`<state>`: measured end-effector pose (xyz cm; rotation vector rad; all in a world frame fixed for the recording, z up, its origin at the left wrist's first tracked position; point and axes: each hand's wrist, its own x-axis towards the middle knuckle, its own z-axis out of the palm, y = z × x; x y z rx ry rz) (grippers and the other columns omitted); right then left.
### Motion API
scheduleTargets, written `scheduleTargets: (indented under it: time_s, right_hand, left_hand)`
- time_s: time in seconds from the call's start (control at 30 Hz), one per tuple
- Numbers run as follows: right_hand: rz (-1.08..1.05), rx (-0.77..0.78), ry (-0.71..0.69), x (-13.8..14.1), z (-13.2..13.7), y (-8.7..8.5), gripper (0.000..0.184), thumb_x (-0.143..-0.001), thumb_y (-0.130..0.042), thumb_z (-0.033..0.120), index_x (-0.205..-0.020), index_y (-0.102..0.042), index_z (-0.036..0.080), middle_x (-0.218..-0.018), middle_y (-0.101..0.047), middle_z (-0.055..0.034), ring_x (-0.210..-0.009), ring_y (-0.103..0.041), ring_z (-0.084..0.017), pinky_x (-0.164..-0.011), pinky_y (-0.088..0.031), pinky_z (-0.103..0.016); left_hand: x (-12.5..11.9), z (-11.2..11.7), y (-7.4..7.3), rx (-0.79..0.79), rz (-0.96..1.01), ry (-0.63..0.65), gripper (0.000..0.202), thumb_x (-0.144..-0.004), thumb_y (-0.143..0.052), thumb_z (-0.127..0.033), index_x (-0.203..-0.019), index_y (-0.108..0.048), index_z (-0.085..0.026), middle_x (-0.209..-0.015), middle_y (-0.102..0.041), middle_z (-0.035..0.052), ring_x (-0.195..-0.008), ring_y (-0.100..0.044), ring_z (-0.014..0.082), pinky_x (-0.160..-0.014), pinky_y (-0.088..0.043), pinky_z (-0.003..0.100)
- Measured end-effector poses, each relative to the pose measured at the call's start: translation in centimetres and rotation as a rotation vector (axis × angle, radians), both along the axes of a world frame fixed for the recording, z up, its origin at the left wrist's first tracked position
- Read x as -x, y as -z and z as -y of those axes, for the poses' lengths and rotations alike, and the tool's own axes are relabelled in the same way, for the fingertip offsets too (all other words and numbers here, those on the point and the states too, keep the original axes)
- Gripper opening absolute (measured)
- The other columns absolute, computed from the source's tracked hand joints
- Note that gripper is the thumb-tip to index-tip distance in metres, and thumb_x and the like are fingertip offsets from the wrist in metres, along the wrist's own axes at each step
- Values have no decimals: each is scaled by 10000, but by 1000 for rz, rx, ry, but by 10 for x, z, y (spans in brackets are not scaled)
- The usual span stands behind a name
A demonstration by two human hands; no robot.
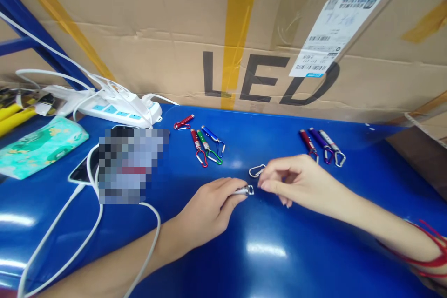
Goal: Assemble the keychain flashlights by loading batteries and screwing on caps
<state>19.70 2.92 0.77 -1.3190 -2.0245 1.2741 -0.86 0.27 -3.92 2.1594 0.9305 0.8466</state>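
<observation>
My left hand (209,212) is closed around a small silver keychain flashlight (245,190), whose end sticks out past my fingertips. My right hand (296,179) pinches a silver carabiner clip (256,171) just above and to the right of that end. Both hands rest low over the blue table (265,251). Behind them lie several finished keychain flashlights with coloured clips: a red one (184,122), a red, green and blue group (206,145), and a red, purple and silver group (323,145) to the right.
A large cardboard box marked LED (272,32) stands along the table's back edge. At the left are a white power strip (118,107) with cables, a phone (82,172) on a white cord, a green tissue pack (42,146) and a pixelated patch (132,165).
</observation>
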Motion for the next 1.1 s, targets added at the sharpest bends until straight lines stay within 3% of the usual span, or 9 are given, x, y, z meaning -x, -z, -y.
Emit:
scheduleTargets:
  time_s: [0.1, 0.2, 0.4, 0.57, 0.63, 0.73, 0.83, 1.1]
  right_hand:
    - [150, -419, -23, -10, -3, 0, 277, -797, -635, 411, -917, -701, 170, -804, -640, -54, -603, -601, -124, -556, -512, -234]
    - [184, -571, -169, -14, 1, 3, 282, -841, -607, 333, -1076, -665, 187, -1022, -616, -81, -857, -622, -168, -775, -515, -286]
    - [79, -656, -260, -4, 14, 2, 240, -895, -527, 199, -1097, -651, 163, -1027, -628, -81, -907, -617, -148, -817, -501, -252]
    - [139, -556, -201, -5, 7, 7, 343, -785, -658, 350, -1053, -668, 136, -944, -638, -76, -694, -627, -130, -662, -536, -241]
    - [181, -520, -233, -6, 6, 15, 362, -779, -658, 370, -1062, -668, 145, -974, -631, -80, -725, -633, -139, -661, -538, -240]
    - [220, -545, -271, -4, 9, 29, 233, -838, -609, 285, -1031, -683, 178, -985, -624, -70, -870, -625, -164, -771, -520, -266]
    - [227, -564, -267, -2, 12, 36, 152, -858, -583, 227, -952, -697, 189, -931, -634, -54, -872, -622, -162, -792, -506, -274]
    - [285, -520, -177, 12, 7, 24, 153, -800, -598, 127, -935, -667, 150, -844, -646, -36, -685, -617, -126, -637, -507, -229]
  left_hand:
    - [0, 1, -3, 97, 50, -52, 131, -922, -438, -185, -960, -562, -171, -800, -624, -7, -684, -578, 111, -642, -449, 195]
    - [-1, 3, -5, 129, 72, -95, 115, -914, -455, -205, -933, -563, -170, -778, -612, -8, -676, -569, 117, -603, -440, 196]
    - [-2, 6, -5, 139, 79, -76, 120, -916, -445, -209, -890, -556, -168, -799, -593, 5, -733, -550, 132, -637, -426, 216]
    - [0, 5, -9, 204, 81, -235, 142, -928, -397, -240, -850, -499, -181, -798, -555, -3, -711, -513, 131, -666, -397, 236]
    - [1, 5, -11, 248, 94, -266, 168, -936, -357, -246, -833, -475, -184, -801, -541, -4, -715, -503, 132, -683, -386, 242]
    - [0, 8, -14, 293, 94, -226, 180, -937, -335, -260, -830, -461, -188, -798, -523, -6, -736, -494, 137, -702, -374, 247]
    - [-1, 9, -14, 301, 87, -163, 196, -942, -331, -276, -831, -469, -192, -789, -522, -13, -748, -490, 139, -714, -366, 246]
    - [-3, 8, -9, 248, 72, -120, 168, -937, -385, -231, -830, -504, -179, -829, -548, -11, -791, -505, 136, -729, -361, 240]
